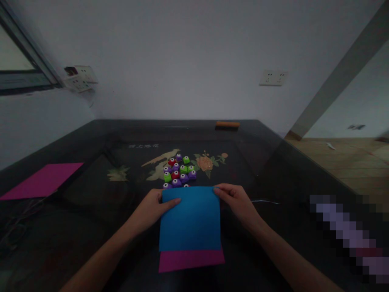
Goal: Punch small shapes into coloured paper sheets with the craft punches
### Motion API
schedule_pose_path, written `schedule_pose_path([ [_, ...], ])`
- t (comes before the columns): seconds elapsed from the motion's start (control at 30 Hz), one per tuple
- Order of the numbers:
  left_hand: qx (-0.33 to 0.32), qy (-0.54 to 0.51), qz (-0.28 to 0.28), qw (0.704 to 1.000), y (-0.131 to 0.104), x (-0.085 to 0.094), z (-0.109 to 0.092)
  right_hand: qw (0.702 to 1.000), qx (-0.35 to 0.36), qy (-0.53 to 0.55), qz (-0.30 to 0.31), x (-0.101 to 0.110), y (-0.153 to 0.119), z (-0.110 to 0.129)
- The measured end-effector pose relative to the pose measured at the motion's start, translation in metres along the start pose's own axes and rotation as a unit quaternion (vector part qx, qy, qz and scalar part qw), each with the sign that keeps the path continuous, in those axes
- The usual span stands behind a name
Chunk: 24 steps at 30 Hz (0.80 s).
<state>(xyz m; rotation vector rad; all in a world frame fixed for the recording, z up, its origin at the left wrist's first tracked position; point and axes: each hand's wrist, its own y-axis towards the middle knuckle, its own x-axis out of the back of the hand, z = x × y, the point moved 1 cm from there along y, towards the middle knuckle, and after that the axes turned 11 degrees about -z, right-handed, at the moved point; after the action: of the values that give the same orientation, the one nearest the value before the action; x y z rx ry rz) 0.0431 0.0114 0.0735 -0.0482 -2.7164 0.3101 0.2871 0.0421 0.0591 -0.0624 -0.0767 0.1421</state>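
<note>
A blue sheet of paper (191, 221) is held up between my two hands. Beneath its lower edge shows a strip of magenta paper (191, 260); I cannot tell whether the two are joined. My left hand (155, 206) grips the blue sheet's upper left corner, thumb on the face and fingers mostly hidden. At the upper right corner my right hand (233, 196) pinches it between thumb and fingers. Just beyond the top edge lie several small purple, green and red pieces with eye-like white tops (184, 169), partly covered by the sheet.
A magenta sheet (44, 180) lies on the dark table (100, 227) at the left, near some tangled cord (18, 227). An orange-brown stick (227, 124) rests at the far edge by the wall. A thin pale strand (265, 201) is right of my right hand. Far right is pixelated.
</note>
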Motion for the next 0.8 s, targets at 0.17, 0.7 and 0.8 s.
schedule_pose_path([
  [0.17, 0.004, 0.0, 0.019, 1.0, -0.001, 0.002, -0.002, 1.0, 0.017, -0.014, 0.0, 0.0, 0.0, 0.001],
  [0.7, -0.044, 0.098, -0.001, 0.994, -0.004, 0.005, -0.005, 0.998, 0.046, -0.03, 0.0, 0.0, -0.002, -0.002],
  [0.8, -0.053, 0.098, -0.005, 0.994, -0.011, 0.005, -0.006, 0.997, 0.058, -0.041, 0.015, 0.001, -0.002, -0.001],
])
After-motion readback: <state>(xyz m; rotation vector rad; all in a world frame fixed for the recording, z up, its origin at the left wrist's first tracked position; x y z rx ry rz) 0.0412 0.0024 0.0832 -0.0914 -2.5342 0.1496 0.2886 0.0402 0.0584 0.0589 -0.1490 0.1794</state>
